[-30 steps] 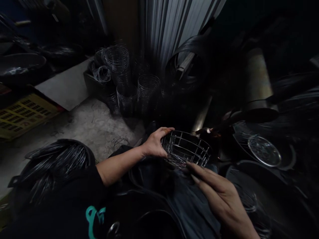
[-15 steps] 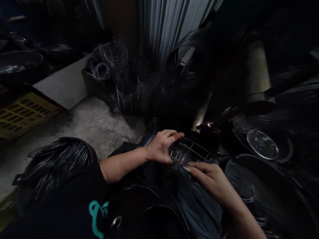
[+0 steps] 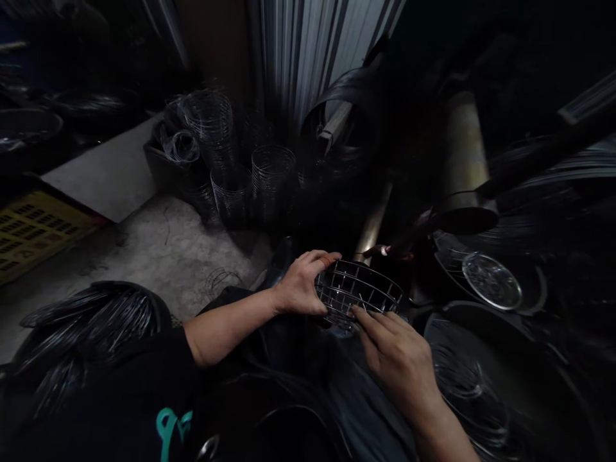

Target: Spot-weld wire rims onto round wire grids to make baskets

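Metal basket: left hand clamps left edge; right hand, fingers bunched, seemingly works near edge; next move likely needs steadying.

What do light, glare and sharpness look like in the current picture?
Head view: dim, the upper right nearly black; the corrugated panel and concrete floor come out palest; small glints on the round wire piece; outer areas look soft and smeared, while the left hand reads fairly clearly.
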